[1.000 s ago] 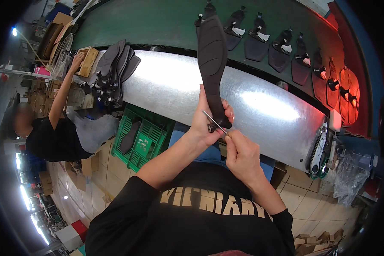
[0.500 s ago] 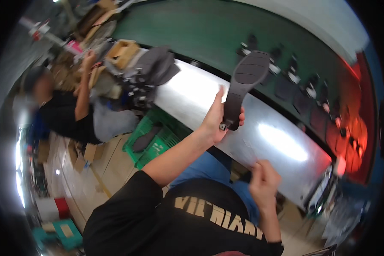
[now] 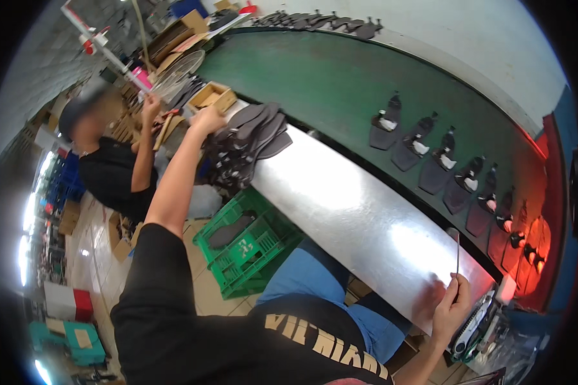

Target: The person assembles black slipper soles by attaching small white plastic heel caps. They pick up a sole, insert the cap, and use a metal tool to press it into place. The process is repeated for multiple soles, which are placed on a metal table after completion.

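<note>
My left arm is stretched out to the far left, and my left hand (image 3: pixel 208 120) is over the edge of a heap of dark soles (image 3: pixel 253 131), close to a small wooden box (image 3: pixel 213 96). Its fingers point down and are mostly hidden, so whether they grip anything does not show. Low on the right, my right hand (image 3: pixel 452 307) is closed around a thin-handled tool (image 3: pixel 458 253) held upright above the metal table (image 3: pixel 359 212). The tool's small head is at its top; its exact kind is unclear.
A green conveyor belt (image 3: pixel 302 64) runs behind the table, carrying a row of dark sandals (image 3: pixel 408 142) toward a red-lit opening (image 3: pixel 536 250). A green crate (image 3: pixel 237 256) with a dark sole stands below the table. At left, a co-worker (image 3: pixel 112 157) has one hand raised.
The dark sole my left hand held up is out of that hand, which has moved far left to the heap. My right hand has moved right, and the tool now shows in it.
</note>
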Tool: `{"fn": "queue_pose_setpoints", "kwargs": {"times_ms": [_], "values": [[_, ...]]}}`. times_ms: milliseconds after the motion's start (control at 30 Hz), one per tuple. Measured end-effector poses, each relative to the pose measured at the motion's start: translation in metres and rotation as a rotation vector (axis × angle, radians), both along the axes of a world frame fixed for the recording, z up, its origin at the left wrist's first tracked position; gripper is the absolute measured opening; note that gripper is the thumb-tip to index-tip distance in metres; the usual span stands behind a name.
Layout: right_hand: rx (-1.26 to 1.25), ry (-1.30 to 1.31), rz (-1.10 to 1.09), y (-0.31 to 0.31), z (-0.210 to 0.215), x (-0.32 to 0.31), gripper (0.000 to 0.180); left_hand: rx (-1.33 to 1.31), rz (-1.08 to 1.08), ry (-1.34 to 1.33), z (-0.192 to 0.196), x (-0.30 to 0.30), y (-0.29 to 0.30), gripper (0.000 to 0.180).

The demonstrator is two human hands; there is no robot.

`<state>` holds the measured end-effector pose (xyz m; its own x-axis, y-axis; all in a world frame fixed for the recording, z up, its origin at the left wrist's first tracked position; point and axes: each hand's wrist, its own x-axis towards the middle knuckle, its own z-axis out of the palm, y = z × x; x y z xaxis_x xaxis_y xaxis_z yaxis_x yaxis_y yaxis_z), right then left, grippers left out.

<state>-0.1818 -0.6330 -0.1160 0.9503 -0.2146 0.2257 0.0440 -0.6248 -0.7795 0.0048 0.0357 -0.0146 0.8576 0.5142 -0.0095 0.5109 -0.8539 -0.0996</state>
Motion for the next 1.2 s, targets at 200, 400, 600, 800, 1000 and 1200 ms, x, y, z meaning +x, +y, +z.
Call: {"fn": "queue_pose_setpoints", "kwargs": {"times_ms": [200,400,600,800,1000,1200], "values": [[-0.385,0.03,-0.201,-0.049,-0.013,-0.014,0.038,-0.33,-0.545,-0.429,-0.013,0.051,-0.145,0.043],[-0.456,0.105,-0.234,-0.062,-0.023,-0.01,0.046,-0.656,-0.624,-0.41,-0.097,0.124,-0.285,0.06],[-0.503,0.068,-0.219,-0.053,-0.013,-0.015,0.051,-0.576,-0.729,-0.539,-0.136,0.159,-0.324,0.035],[-0.477,-0.073,-0.318,-0.041,-0.001,-0.019,0.047,-0.437,-0.685,-0.705,-0.147,0.137,-0.363,0.028],[-0.28,-0.203,-0.228,-0.013,0.028,-0.021,0.039,-0.69,-0.651,-0.925,-0.131,0.143,-0.351,0.026],[0.627,-0.096,0.069,0.014,0.015,-0.015,0.021,-1.699,-0.535,-0.413,-0.054,0.016,-0.373,0.015]]}}
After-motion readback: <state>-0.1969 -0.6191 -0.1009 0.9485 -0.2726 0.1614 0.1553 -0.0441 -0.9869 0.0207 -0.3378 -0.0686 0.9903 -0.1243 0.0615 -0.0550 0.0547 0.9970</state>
